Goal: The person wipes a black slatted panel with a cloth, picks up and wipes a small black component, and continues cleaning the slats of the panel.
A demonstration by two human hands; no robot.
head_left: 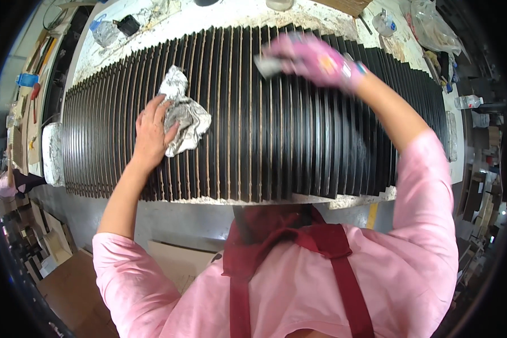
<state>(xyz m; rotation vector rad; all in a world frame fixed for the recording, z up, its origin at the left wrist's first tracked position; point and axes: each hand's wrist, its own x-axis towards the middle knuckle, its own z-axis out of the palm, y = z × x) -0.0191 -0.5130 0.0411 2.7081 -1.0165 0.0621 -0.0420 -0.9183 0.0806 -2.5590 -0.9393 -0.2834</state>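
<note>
My bare left hand [150, 129] is closed on a crumpled white rag [192, 125] with grey smudges. The rag rests on a wide row of long black strips [231, 112] with pale brown edges, lying side by side across the table. My right hand [318, 61], in a pink glove, is smeared by motion above the far part of the strips. Its fingers are around a small grey-white pad [268, 66], whose exact kind is too blurred to tell.
Behind the strips, the stained white tabletop [152, 28] holds a clear plastic container [103, 31], a black box [128, 25] and a clear cup [384, 23]. A plastic bottle [468, 102] lies at the right edge. Cardboard [73, 293] lies on the floor; another person [10, 183] is far left.
</note>
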